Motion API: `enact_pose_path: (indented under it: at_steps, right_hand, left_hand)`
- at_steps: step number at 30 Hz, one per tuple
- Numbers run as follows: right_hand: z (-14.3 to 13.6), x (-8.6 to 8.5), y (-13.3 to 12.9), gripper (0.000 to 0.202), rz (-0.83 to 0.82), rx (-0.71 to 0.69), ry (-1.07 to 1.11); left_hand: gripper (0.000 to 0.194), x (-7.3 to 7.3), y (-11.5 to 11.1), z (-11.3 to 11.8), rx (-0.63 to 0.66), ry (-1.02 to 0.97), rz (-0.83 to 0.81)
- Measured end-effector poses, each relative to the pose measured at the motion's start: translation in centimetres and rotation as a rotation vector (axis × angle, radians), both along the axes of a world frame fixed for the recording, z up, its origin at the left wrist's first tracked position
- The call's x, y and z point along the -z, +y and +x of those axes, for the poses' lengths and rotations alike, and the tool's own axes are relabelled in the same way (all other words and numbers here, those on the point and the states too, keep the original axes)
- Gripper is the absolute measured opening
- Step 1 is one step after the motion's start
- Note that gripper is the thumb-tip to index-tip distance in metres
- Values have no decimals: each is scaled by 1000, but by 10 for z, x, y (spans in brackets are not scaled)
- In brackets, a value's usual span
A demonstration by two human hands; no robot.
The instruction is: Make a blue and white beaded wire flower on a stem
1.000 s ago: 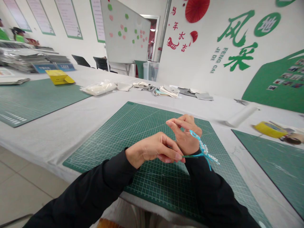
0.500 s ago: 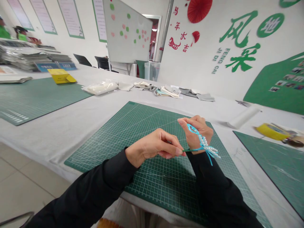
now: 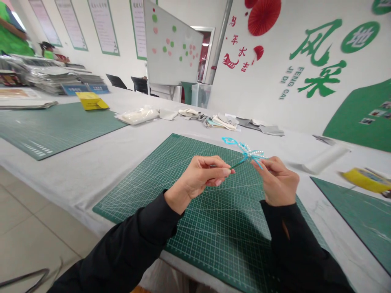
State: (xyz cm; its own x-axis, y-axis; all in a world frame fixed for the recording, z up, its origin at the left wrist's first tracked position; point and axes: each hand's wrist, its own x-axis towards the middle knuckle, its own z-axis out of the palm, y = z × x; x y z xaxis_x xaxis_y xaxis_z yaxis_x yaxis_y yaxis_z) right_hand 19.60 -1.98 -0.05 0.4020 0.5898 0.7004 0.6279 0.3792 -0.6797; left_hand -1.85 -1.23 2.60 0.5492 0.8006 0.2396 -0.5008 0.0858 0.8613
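Note:
A light-blue ornament with rows of white beads, loops and loose tails is held up over the green cutting mat. Its dark green stem runs down to my left hand, which pinches it between thumb and fingers. On the ornament's right side, my right hand has thumb and fingertips closed at the beaded end and the blue tails. The exact spot under the right fingertips is hidden.
More cutting mats lie left and right. Along the back are a plastic packet, cloth pieces and a yellow box. Yellow tape lies at right. A person in green stands at far left.
The ornament has risen and tilted away to the left. My right hand has moved from behind it to its right side, with fingertips now at the beaded end. The view has shifted slightly left.

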Motion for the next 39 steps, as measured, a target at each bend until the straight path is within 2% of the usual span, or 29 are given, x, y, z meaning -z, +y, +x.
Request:
enact_pose_path:
  at_steps: [4, 12, 20, 28, 33, 39]
  right_hand:
    - [0, -8, -9, 19, -3, -29, 94]
    - [-5, -20, -20, 12, 87, -85, 60]
    - [-15, -33, -33, 6, 176, -58, -214]
    - [-27, -43, -49, 12, 265, -98, -463]
    - [-36, -43, -54, 15, 283, -117, -563]
    - [-39, -43, -58, 14, 303, -43, -674]
  left_hand:
    - [7, 1, 1, 1, -82, -37, -5]
    - [10, 0, 6, 3, -225, -83, -79]
    - [12, 3, 11, 7, -380, -92, -191]
    - [13, -1, 10, 7, -400, -65, -269]
    - [7, 0, 9, 7, -427, -3, -263]
    - [4, 8, 11, 11, -513, 178, -200]
